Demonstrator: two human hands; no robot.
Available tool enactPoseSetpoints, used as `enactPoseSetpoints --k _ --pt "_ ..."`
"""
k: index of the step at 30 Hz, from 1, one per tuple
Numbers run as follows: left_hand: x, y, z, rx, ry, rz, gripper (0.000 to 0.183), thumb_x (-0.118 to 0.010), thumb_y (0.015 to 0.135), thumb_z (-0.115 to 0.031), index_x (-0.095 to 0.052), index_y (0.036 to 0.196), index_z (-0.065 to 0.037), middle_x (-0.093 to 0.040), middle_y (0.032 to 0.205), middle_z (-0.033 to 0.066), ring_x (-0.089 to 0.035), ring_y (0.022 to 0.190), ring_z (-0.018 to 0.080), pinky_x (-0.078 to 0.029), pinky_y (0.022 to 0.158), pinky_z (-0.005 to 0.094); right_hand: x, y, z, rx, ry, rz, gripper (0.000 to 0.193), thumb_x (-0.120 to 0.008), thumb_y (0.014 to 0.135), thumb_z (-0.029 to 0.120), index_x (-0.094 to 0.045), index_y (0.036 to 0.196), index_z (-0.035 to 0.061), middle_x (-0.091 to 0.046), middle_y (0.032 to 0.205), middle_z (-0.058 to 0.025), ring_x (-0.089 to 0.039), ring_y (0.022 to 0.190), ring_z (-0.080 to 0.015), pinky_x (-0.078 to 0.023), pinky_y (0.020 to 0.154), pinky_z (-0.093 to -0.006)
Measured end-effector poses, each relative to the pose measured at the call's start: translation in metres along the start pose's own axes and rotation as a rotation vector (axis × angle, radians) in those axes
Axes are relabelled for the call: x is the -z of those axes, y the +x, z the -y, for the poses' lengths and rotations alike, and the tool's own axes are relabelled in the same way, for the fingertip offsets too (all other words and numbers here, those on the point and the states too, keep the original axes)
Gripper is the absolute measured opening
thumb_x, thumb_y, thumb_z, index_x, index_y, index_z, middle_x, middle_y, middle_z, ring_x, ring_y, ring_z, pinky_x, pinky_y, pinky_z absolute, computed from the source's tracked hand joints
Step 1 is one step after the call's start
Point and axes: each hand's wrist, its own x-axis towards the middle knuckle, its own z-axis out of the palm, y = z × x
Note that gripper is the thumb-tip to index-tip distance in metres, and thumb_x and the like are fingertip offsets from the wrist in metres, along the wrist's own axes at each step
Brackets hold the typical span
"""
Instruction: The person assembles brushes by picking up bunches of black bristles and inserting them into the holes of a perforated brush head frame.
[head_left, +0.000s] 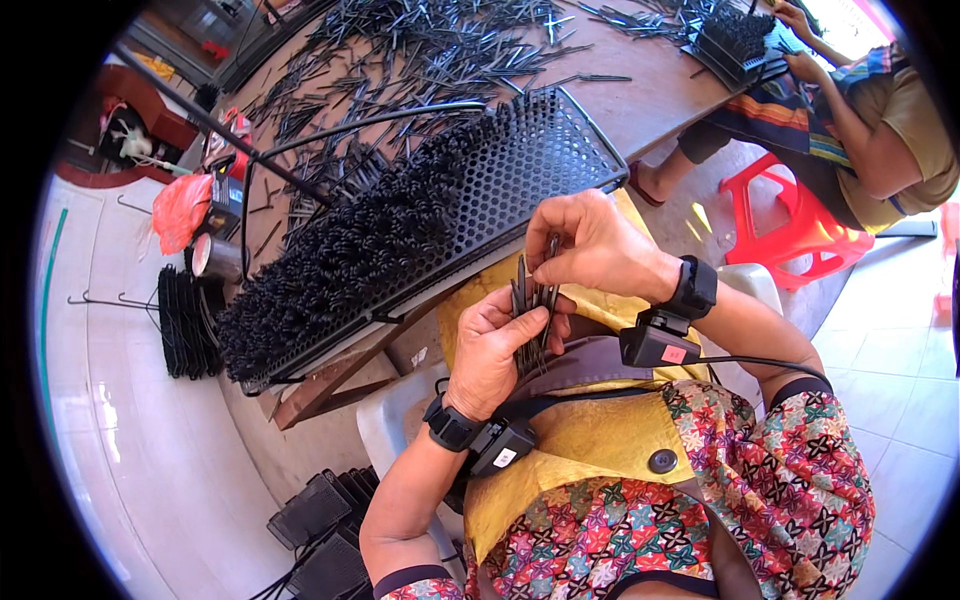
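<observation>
Over the yellow apron on my lap, my left hand [488, 350] is closed round a small bundle of thin dark sticks [521, 285]. Their tips jut above and below its fingers. My right hand [597, 245] pinches the upper end of the bundle with thumb and fingertips; exactly how many sticks it grips is hidden. Just beyond my hands, a long black perforated tray [550, 140] sits tilted at the table's edge. Dense rows of black pieces with rounded tops [360, 225] stand in its left and middle part, while the holes at its right end show bare.
Loose dark sticks [390, 60] lie heaped across the brown table [650, 95]. At the far right, another person's hand [805, 68] works at a second filled tray [732, 45], beside a red stool [785, 215]. Black racks [325, 510] lie on the floor at lower left.
</observation>
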Motion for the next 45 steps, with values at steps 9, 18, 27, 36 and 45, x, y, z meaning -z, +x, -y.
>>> enactPoseSetpoints --k 9,18,27,36,45 --pt "0.012 0.008 0.015 0.12 -0.042 -0.021 0.025 -0.061 0.084 -0.004 -0.056 0.108 0.001 -0.06 0.088 0.0083 -0.053 0.069 0.0141 -0.045 0.06 0.028 0.046 0.011 -0.005 -0.065 0.423 -0.288 0.012 -0.066 0.069 -0.006 -0.062 0.08 -0.0035 -0.065 0.077 -0.009 -0.063 0.069 -0.0139 -0.05 0.065 -0.0236" --pt "0.018 -0.015 0.052 0.237 -0.062 0.04 0.028 -0.058 0.087 -0.011 -0.049 0.112 -0.001 -0.058 0.096 0.0079 -0.058 0.084 0.0183 -0.049 0.078 0.0321 0.04 0.06 -0.011 0.353 0.056 -0.635 0.009 -0.07 0.071 0.006 -0.066 0.077 0.0006 -0.062 0.064 -0.0014 -0.054 0.057 -0.0048 -0.045 0.054 -0.0203" --pt "0.011 0.0 0.028 0.075 -0.155 -0.05 0.024 -0.056 0.089 -0.011 -0.05 0.111 -0.004 -0.057 0.082 0.0091 -0.057 0.075 0.0204 -0.051 0.067 0.0363 0.028 0.097 -0.018 0.448 0.049 -0.738 0.008 -0.068 0.072 0.006 -0.064 0.076 0.0007 -0.062 0.066 -0.0047 -0.056 0.059 -0.0093 -0.046 0.055 -0.0236" --pt "0.014 0.008 0.024 0.045 -0.15 -0.19 0.024 -0.059 0.087 -0.009 -0.051 0.109 -0.004 -0.058 0.082 0.009 -0.054 0.065 0.0171 -0.046 0.055 0.0299 0.032 0.095 -0.008 0.58 -0.323 -0.62 0.008 -0.065 0.07 0.003 -0.062 0.076 -0.0004 -0.062 0.07 -0.0116 -0.061 0.064 -0.0217 -0.049 0.059 -0.0292" --pt "0.01 0.004 0.023 0.059 -0.167 -0.177 0.021 -0.058 0.087 -0.008 -0.053 0.106 -0.003 -0.061 0.085 0.0098 -0.062 0.074 0.0212 -0.055 0.068 0.0391 0.034 0.089 -0.006 0.564 -0.417 -0.527 0.007 -0.06 0.069 0.003 -0.06 0.075 -0.0014 -0.06 0.068 -0.0156 -0.061 0.066 -0.0299 -0.049 0.062 -0.0359"
